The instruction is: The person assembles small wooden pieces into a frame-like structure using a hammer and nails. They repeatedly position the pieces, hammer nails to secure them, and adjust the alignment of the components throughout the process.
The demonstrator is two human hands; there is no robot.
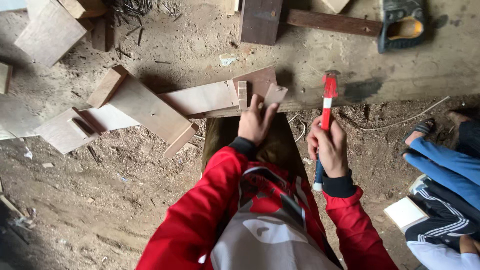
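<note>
My left hand [255,123] rests with spread fingers at the near edge of a dusty workbench [320,70], its fingertips holding a small square wood piece [275,94] against a flat brown board [260,82]. A narrow wood strip [242,95] stands just left of the fingers. My right hand [330,146] grips a hammer [326,115] with a red and white handle, its red head raised over the bench edge to the right of the wood piece. Both arms wear red sleeves with black cuffs.
Plywood offcuts [145,107] and blocks lie on the bench to the left, with loose nails [132,7] at the back. A dark plank [260,20] and a handsaw handle [402,25] lie beyond. Another person's legs [445,170] and sandalled foot stand at the right on sawdust-covered ground.
</note>
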